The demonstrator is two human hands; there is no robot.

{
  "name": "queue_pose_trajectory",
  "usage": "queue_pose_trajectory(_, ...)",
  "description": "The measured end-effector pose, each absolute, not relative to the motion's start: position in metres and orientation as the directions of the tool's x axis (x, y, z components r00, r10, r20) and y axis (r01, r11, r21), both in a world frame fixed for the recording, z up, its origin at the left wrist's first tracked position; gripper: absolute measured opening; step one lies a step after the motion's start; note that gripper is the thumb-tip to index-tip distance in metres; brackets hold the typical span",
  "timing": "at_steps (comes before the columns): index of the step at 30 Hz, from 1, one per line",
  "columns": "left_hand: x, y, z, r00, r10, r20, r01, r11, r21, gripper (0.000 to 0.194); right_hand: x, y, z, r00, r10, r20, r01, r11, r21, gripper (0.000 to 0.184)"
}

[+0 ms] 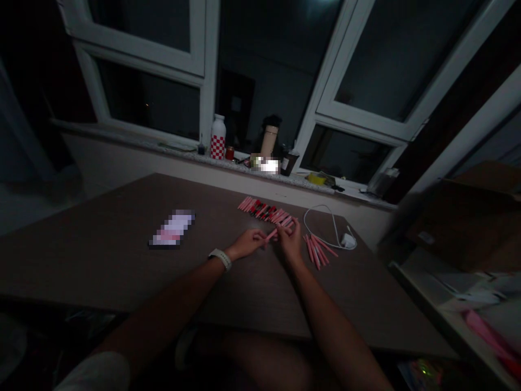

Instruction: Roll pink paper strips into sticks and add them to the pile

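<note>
Both hands meet over the middle of a brown table (101, 255). My left hand (247, 243), with a white wristband, and my right hand (290, 239) pinch the two ends of one thin pink stick (272, 234) between them. Just beyond the hands lies a row of several pink and red sticks (266, 210) side by side. A small loose pile of pink sticks (317, 250) lies to the right of my right hand.
A phone (173, 229) lies on the table to the left. A white charger with coiled cable (340, 233) sits at the right. Bottles and cups (244, 144) line the windowsill. Cardboard boxes (468, 217) and a cluttered shelf stand at the right.
</note>
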State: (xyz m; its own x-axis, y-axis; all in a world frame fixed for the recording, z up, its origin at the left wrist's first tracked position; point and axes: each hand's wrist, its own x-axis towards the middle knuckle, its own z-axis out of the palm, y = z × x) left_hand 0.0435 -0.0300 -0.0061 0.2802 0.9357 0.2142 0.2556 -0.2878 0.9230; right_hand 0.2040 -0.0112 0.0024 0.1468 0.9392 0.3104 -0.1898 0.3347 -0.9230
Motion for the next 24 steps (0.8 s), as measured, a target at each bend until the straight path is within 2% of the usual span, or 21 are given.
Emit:
queue_pose_trajectory(6, 0.044, -0.029, -0.011, 0.329, 0.919, 0.22, 0.233, -0.304, 0.924, 0.026, 0.204, -0.014, 0.0, 0.117, 0.921, 0.371, -0.154, 0.386, -0.91, 0.067)
queue_pose_trajectory(12, 0.045, -0.032, -0.012, 0.365, 0.905, 0.218, 0.227, -0.314, 0.922, 0.028, 0.208, -0.014, 0.001, 0.128, 0.933, 0.337, -0.111, 0.351, -0.93, 0.063)
queue_pose_trajectory(16, 0.045, -0.031, -0.013, 0.375, 0.897, 0.232, 0.192, -0.321, 0.927, 0.034, 0.207, -0.012, -0.005, 0.107, 0.94, 0.324, -0.082, 0.333, -0.939, 0.071)
queue_pose_trajectory(18, 0.045, -0.03, -0.014, 0.351, 0.903, 0.247, 0.172, -0.321, 0.931, 0.038, 0.202, -0.011, -0.01, 0.056, 0.963, 0.265, -0.092, 0.269, -0.959, 0.075)
queue_pose_trajectory(21, 0.045, -0.026, -0.017, 0.282, 0.919, 0.275, 0.148, -0.324, 0.934, 0.041, 0.196, -0.007, -0.017, -0.043, 0.984, 0.175, -0.072, 0.172, -0.982, 0.064)
queue_pose_trajectory(24, 0.045, -0.022, -0.022, 0.254, 0.917, 0.309, 0.16, -0.354, 0.921, 0.042, 0.197, 0.005, -0.017, 0.001, 0.98, 0.199, 0.014, 0.199, -0.98, 0.053)
